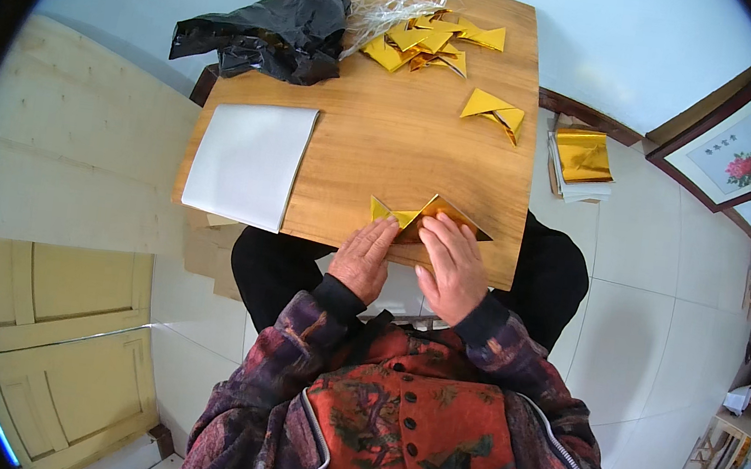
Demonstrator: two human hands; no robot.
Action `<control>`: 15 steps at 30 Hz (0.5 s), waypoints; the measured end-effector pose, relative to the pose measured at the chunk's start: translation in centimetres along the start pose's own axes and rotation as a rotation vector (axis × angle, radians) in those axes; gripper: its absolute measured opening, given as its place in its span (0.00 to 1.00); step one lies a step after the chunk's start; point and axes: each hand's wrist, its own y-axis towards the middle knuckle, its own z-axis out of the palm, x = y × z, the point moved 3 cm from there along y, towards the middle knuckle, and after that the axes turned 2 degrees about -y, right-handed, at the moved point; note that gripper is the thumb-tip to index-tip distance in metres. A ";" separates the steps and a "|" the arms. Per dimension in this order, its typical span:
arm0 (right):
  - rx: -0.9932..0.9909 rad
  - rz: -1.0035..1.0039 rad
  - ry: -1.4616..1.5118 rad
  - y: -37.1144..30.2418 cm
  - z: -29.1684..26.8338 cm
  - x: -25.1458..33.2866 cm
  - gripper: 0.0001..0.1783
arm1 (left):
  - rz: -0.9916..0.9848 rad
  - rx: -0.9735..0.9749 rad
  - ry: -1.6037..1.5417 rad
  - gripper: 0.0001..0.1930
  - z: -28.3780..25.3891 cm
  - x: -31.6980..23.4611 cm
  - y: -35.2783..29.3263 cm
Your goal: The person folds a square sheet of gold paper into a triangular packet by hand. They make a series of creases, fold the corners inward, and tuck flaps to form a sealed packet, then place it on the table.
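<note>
A partly folded sheet of gold foil paper (438,212) lies at the near edge of the wooden table. It has pointed corners at both sides, and a darker bronze sheen on its right part. The fingers of my left hand (363,259) lie outstretched on its left part, pressing it to the wood. My right hand (453,267) rests on the right part, fingers extended and thumb apart. Each hand touches the paper from above without gripping it. The fingers cover some of the folds. Farther off, a single folded gold piece (493,111) sits near the table's right edge.
The wooden table (378,133) carries a white paper stack (249,163) at left. Behind are a crumpled black plastic bag (278,33), tangled clear strings (387,9) and a pile of folded gold pieces (425,41). Gold sheets (583,156) lie on a paper stack beyond the right edge.
</note>
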 end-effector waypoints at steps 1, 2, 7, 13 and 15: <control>0.040 -0.002 -0.031 -0.5 -0.2 0.1 0.38 | 0.024 0.007 0.043 0.33 0.0 0.0 -0.1; 0.076 -0.003 -0.070 -1.1 -0.3 0.2 0.40 | 0.014 0.021 0.059 0.33 0.0 0.0 -0.2; 0.177 -0.013 -0.195 -1.6 1.2 -0.1 0.49 | -0.019 0.036 0.036 0.37 0.1 -0.1 -0.3; 0.256 0.016 -0.244 -1.3 2.1 -0.9 0.50 | 0.009 0.042 0.026 0.36 0.0 0.0 -0.4; 0.269 0.013 -0.249 -1.2 2.2 -1.0 0.50 | 0.038 0.052 0.070 0.35 0.1 0.0 -0.4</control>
